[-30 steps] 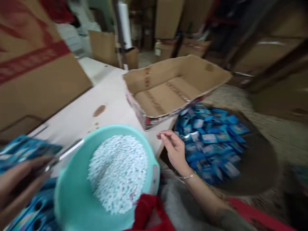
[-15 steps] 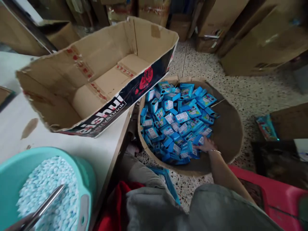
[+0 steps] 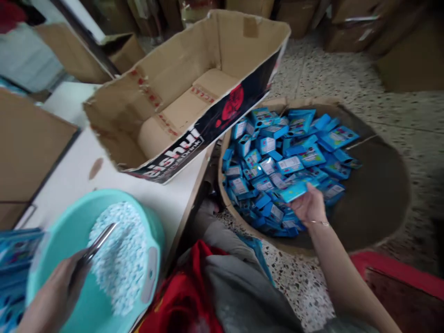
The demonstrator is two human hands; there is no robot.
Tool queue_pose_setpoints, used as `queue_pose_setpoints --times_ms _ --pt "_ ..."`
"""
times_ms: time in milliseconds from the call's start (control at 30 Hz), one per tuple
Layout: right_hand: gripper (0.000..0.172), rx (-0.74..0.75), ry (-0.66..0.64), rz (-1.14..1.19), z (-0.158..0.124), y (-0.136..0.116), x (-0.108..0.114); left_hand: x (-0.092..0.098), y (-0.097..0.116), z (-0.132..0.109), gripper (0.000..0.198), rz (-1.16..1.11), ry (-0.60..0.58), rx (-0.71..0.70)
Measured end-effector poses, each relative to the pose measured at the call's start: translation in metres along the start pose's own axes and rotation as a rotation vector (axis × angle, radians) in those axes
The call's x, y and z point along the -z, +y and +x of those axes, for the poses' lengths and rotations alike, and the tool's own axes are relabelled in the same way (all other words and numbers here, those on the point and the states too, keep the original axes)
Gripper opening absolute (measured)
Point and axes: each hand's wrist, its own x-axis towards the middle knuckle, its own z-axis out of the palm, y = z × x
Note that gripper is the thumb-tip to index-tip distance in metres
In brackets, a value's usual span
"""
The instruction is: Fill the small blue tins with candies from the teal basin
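So the right grip [image 3: 310, 206] is closed to about the thickness of one flat blue box [image 3: 294, 190], thumb up top, other fingers mostly out of sight underneath. That box is held pretty level over the near part of a heap of blue boxes [image 3: 267, 144]; can't really tell if it's clear of the ones below or brushing them. The left grip [image 3: 57, 291] is curled around a shiny metal tool [image 3: 100, 241], closed on the handle end, with the tip sticking out over some pale pellets [image 3: 126, 266]. Couldn't say if the tip touches them.

Around that: there's a grey-trousered leg [image 3: 225, 240] and a red cloth [image 3: 189, 300] on the lap, wedged between the right edge of the white desk [image 3: 183, 192] and the heap. A long cardboard box [image 3: 176, 60] with a black printed side sits further up the desk, its far end poking out past the right edge and covering a bit of the heap's far-left side from this view. There's a brown stain [image 3: 95, 169] by the box's near-left corner, more blue packs [image 3: 17, 263] at the desk's near-left corner, and something red [image 3: 385, 268] low on the right.

Containers: the heap is in a big round bin [image 3: 378, 185] on the speckled floor [image 3: 347, 74], piled to the left, with dark bottom showing on the right. The teal basin [image 3: 64, 245] is at the desk's near end, close to the right edge, pellets banked against its right wall. The inside of the long box is bare cardboard with printed tape.
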Motion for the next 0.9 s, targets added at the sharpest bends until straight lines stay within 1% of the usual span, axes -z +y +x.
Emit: queue_pose_setpoints --times_ms 33,67,133,167,200,233,300,333,400,467,533,567,633,700,767,833,900 --pt "0.071 0.002 -0.065 0.096 -0.017 -0.008 -0.020 0.005 0.003 -0.008 0.026 0.029 0.012 0.066" --pt "0.068 -0.007 -0.132 0.210 -0.036 -0.015 -0.040 0.011 0.008 -0.016 0.026 0.077 -0.002 0.133" --pt "0.058 -0.102 -0.226 0.534 -0.073 -0.027 -0.078 0.024 0.017 -0.034 0.034 0.232 -0.075 0.271" --pt "0.054 -0.156 -0.242 0.636 -0.090 -0.032 -0.095 0.029 0.021 -0.043 0.037 0.295 -0.120 0.328" --pt "0.052 -0.222 -0.264 0.697 -0.105 -0.034 -0.111 0.032 0.024 -0.051 0.037 0.345 -0.181 0.376" --pt "0.052 -0.280 -0.289 0.708 -0.119 -0.035 -0.124 0.032 0.028 -0.059 0.036 0.380 -0.249 0.413" --pt "0.055 -0.374 -0.366 0.656 -0.140 -0.035 -0.145 0.027 0.036 -0.073 0.033 0.402 -0.374 0.447" --pt "0.058 -0.403 -0.415 0.620 -0.148 -0.034 -0.153 0.023 0.042 -0.078 0.032 0.388 -0.410 0.443" --pt "0.064 -0.418 -0.507 0.562 -0.160 -0.035 -0.163 0.014 0.059 -0.086 0.029 0.292 -0.419 0.389" --pt "0.068 -0.393 -0.591 0.534 -0.170 -0.039 -0.167 0.009 0.073 -0.089 0.025 0.151 -0.378 0.304" --pt "0.064 -0.353 -0.658 0.526 -0.178 -0.046 -0.169 0.008 0.076 -0.087 0.023 0.033 -0.319 0.223" --pt "0.061 -0.336 -0.686 0.527 -0.182 -0.050 -0.170 0.008 0.071 -0.084 0.023 0.003 -0.277 0.198" --pt "0.054 -0.324 -0.702 0.541 -0.189 -0.057 -0.173 0.003 0.050 -0.071 0.026 -0.006 -0.173 0.191" --pt "0.050 -0.347 -0.671 0.555 -0.195 -0.062 -0.178 -0.008 0.022 -0.053 0.031 0.036 -0.089 0.235" --pt "0.049 -0.382 -0.645 0.558 -0.201 -0.064 -0.183 -0.023 0.000 -0.033 0.038 0.089 -0.055 0.269" --pt "0.043 -0.400 -0.663 0.543 -0.205 -0.064 -0.186 -0.037 -0.008 -0.017 0.043 0.118 -0.053 0.261" --pt "0.033 -0.390 -0.682 0.517 -0.208 -0.062 -0.188 -0.047 -0.003 -0.011 0.046 0.113 -0.069 0.210"
